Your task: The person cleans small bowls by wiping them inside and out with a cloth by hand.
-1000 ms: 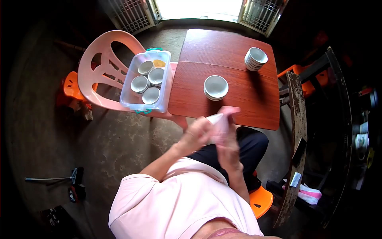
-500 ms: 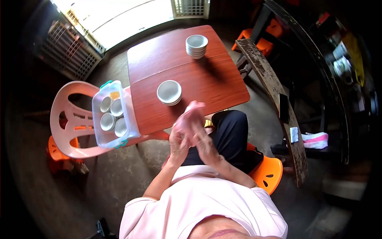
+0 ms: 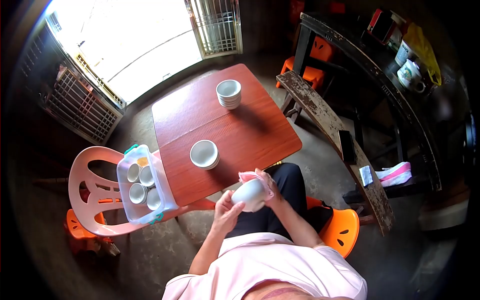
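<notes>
A white bowl [image 3: 248,196] is held tilted on its side over my lap. My left hand [image 3: 226,214] grips it from the left, with the thumb along its outer wall. A pink cloth [image 3: 248,176] lies over its far rim and right side. My right hand [image 3: 274,192] is closed on this cloth and presses it to the bowl; part of its fingers is hidden behind the bowl. Just beyond my hands, a short stack of white bowls [image 3: 205,154] stands on the reddish-brown table [image 3: 177,120]. A taller stack of bowls [image 3: 229,94] stands farther back.
On the left, a pink chair [image 3: 82,172] carries a clear plastic box [image 3: 135,215] with several white cups or bowls inside. A worn wooden bench [image 3: 320,110] on the right holds a dark phone [image 3: 346,146]. An orange stool [image 3: 342,230] is beside my right hip.
The bowl now shows in my hands, where the pink cloth covered the view before. My hands have moved apart around it. The camera view has shifted, so the table appears lower.
</notes>
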A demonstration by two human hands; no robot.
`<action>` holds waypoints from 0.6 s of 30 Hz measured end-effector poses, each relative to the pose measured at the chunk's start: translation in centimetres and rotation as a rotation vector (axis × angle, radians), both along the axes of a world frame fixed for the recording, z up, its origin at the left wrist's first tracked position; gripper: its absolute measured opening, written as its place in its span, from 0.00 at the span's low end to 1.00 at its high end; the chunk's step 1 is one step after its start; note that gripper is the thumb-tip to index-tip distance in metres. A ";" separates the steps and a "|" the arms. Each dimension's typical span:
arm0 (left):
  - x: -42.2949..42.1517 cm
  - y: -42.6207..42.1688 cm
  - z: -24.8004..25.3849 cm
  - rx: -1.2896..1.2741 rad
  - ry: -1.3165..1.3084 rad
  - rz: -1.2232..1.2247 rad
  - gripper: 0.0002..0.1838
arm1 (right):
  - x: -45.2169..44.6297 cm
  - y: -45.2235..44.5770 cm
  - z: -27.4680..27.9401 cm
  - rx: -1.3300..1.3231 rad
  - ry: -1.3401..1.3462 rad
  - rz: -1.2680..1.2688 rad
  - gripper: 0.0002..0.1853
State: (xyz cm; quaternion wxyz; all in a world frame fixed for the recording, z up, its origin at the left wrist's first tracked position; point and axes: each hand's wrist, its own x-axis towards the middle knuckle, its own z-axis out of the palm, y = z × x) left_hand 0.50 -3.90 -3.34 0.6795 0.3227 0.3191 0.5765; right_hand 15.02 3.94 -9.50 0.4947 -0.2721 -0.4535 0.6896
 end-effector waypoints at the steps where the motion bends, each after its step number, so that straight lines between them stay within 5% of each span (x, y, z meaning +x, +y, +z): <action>1: 0.3 -0.1 -0.1 -0.016 -0.018 -0.006 0.09 | 0.0 -0.4 -3.0 -0.048 0.096 -0.033 0.24; 2: 0.2 -0.2 -0.3 -0.010 0.034 -0.063 0.09 | -0.2 -0.8 -1.6 -0.332 0.499 -0.037 0.23; 5: 0.3 0.4 0.1 0.033 0.166 -0.099 0.09 | 1.8 0.4 3.1 0.731 -0.453 -0.273 0.17; 6: 0.4 0.4 0.1 0.053 0.284 -0.105 0.09 | 1.5 -0.1 5.7 0.206 -0.172 -0.086 0.10; 7: 0.4 0.5 0.3 0.075 0.400 -0.110 0.09 | 2.1 -0.3 6.7 0.593 -0.736 -0.172 0.09; 9: 1.3 0.8 0.1 0.255 0.687 -0.001 0.12 | 1.2 -0.6 9.1 1.029 -0.898 -0.299 0.12; 10: 1.3 0.9 -0.4 0.252 0.645 -0.007 0.12 | 1.0 -0.3 8.2 1.076 -0.822 -0.358 0.14; 12: 1.1 1.3 -1.5 0.226 0.557 -0.007 0.11 | 1.5 -1.1 3.2 0.372 -0.391 -0.237 0.13; 14: 0.8 1.2 -1.5 0.062 0.228 -0.059 0.12 | 0.8 -0.8 3.7 0.196 -0.197 -0.320 0.15; 15: 1.2 1.2 -0.9 0.052 0.167 -0.054 0.12 | 0.5 -1.3 -0.3 0.823 -0.776 -0.787 0.18; 17: 1.9 1.0 -0.1 0.024 0.052 -0.055 0.12 | -0.5 -1.6 -3.3 -0.132 0.485 -0.307 0.20; 18: 1.7 1.1 -0.8 0.027 0.113 -0.078 0.12 | -0.2 -1.2 -5.0 -0.216 0.561 -0.253 0.21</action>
